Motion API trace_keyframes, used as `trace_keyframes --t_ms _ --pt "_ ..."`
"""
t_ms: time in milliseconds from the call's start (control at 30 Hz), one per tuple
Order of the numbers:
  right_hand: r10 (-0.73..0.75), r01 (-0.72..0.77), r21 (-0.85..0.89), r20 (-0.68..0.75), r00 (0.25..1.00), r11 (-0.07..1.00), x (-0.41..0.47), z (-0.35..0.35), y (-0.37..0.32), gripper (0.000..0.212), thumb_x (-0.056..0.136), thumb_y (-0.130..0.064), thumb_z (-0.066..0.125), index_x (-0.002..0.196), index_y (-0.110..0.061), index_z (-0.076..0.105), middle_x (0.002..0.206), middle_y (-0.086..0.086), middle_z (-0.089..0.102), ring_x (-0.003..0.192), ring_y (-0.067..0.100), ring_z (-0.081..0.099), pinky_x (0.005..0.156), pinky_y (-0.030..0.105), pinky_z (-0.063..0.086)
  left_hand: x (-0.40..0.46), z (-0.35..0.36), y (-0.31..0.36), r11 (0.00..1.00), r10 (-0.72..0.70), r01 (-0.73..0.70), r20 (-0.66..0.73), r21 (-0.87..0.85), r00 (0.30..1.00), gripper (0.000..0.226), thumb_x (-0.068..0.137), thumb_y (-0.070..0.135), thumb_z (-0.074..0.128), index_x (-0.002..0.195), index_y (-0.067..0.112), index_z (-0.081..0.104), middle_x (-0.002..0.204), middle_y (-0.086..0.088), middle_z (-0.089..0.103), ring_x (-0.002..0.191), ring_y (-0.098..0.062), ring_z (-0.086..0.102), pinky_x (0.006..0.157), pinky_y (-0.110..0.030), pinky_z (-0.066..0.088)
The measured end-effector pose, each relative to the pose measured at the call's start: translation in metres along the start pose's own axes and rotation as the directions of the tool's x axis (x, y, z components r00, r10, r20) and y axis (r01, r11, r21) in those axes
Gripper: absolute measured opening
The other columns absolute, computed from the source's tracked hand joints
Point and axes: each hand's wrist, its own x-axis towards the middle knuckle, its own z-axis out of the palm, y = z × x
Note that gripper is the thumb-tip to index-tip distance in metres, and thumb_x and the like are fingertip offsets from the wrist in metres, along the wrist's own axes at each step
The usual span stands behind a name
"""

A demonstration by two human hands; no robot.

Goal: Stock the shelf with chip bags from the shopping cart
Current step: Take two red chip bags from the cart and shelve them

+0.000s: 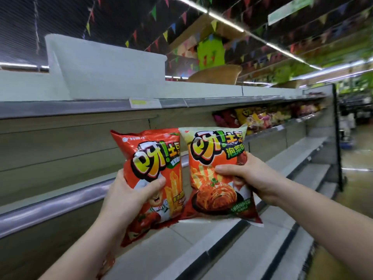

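Observation:
My left hand (125, 197) grips a red chip bag (153, 158) with fries printed on it, thumb across its front. My right hand (250, 178) grips an orange and pale green chip bag (214, 156) the same way. Both bags stand upright side by side, their edges touching, held up in front of the grey shelf (201, 243) at about the level of its middle board. The shopping cart is out of view.
The shelf unit runs off to the right, with a metal rail (50, 207) along its edge. Several chip bags (254, 116) sit on an upper board at the right. A white divider (105, 71) and a basket (216, 74) stand on top.

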Motion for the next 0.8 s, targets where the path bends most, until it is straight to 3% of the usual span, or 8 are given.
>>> trace_keyframes --t_ms 167,367,433,500,567,667,800 --pt "0.041 -0.043 -0.018 -0.092 0.995 0.999 -0.011 -0.024 0.008 0.04 0.064 -0.012 0.077 0.102 -0.014 0.064 0.094 0.006 0.074 0.083 0.021 0.07 0.075 0.033 0.055 0.007 0.031 -0.01 0.999 0.032 -0.032 0.088 0.001 0.996 0.069 0.05 0.049 0.08 0.113 0.036 0.058 0.1 0.009 0.072 0.085 -0.014 0.072 0.073 -0.036 0.057" --pt "0.036 -0.044 -0.043 -0.163 0.986 0.998 -0.013 -0.063 0.015 0.032 0.065 -0.01 0.076 0.093 -0.018 0.063 0.081 0.001 0.073 0.071 0.016 0.068 0.069 0.031 0.053 0.026 0.073 -0.011 0.999 0.044 -0.049 0.165 0.023 0.985 0.076 0.047 0.056 0.079 0.117 0.039 0.056 0.106 0.011 0.071 0.092 -0.017 0.07 0.087 -0.046 0.055" --pt "0.023 -0.032 -0.047 -0.186 0.982 0.998 -0.008 -0.082 0.017 0.023 0.071 -0.005 0.074 0.086 -0.017 0.061 0.07 0.002 0.067 0.059 0.015 0.059 0.057 0.024 0.05 0.034 0.092 -0.011 0.998 0.051 -0.057 0.173 0.033 0.984 0.077 0.046 0.059 0.085 0.115 0.04 0.056 0.104 0.013 0.071 0.091 -0.014 0.07 0.087 -0.045 0.055" --pt "0.005 -0.013 -0.039 -0.199 0.98 0.999 0.0 -0.106 0.021 0.019 0.074 -0.003 0.072 0.082 -0.015 0.059 0.062 0.001 0.057 0.049 0.011 0.043 0.042 0.016 0.037 0.044 0.112 -0.011 0.995 0.071 -0.082 0.17 0.056 0.983 0.077 0.043 0.062 0.082 0.114 0.041 0.057 0.102 0.017 0.071 0.091 -0.012 0.07 0.087 -0.045 0.055" --pt "-0.004 -0.001 -0.023 -0.206 0.979 1.0 0.011 -0.131 0.025 0.019 0.075 -0.002 0.072 0.084 -0.014 0.059 0.06 0.0 0.055 0.048 0.011 0.039 0.039 0.014 0.033 0.054 0.135 -0.01 0.993 0.082 -0.093 0.157 0.068 0.984 0.075 0.042 0.063 0.079 0.111 0.042 0.056 0.103 0.017 0.071 0.092 -0.013 0.07 0.088 -0.045 0.054" --pt "-0.008 0.001 -0.029 -0.214 0.977 1.0 0.032 -0.175 0.033 0.021 0.074 -0.002 0.073 0.089 -0.011 0.061 0.061 -0.003 0.064 0.046 0.009 0.054 0.041 0.015 0.04 0.073 0.174 -0.008 0.993 0.086 -0.096 0.131 0.072 0.988 0.06 0.05 0.056 0.086 0.099 0.04 0.055 0.099 0.016 0.07 0.09 -0.015 0.069 0.086 -0.042 0.054" --pt "0.032 -0.042 -0.044 -0.214 0.976 0.998 0.067 -0.233 0.044 0.033 0.068 -0.007 0.078 0.096 -0.012 0.062 0.082 0.005 0.073 0.068 0.017 0.069 0.061 0.028 0.053 0.101 0.231 -0.001 0.994 0.099 -0.102 0.088 0.041 0.991 0.04 0.067 0.033 0.085 0.098 0.034 0.059 0.095 0.01 0.072 0.084 -0.015 0.071 0.076 -0.035 0.055"
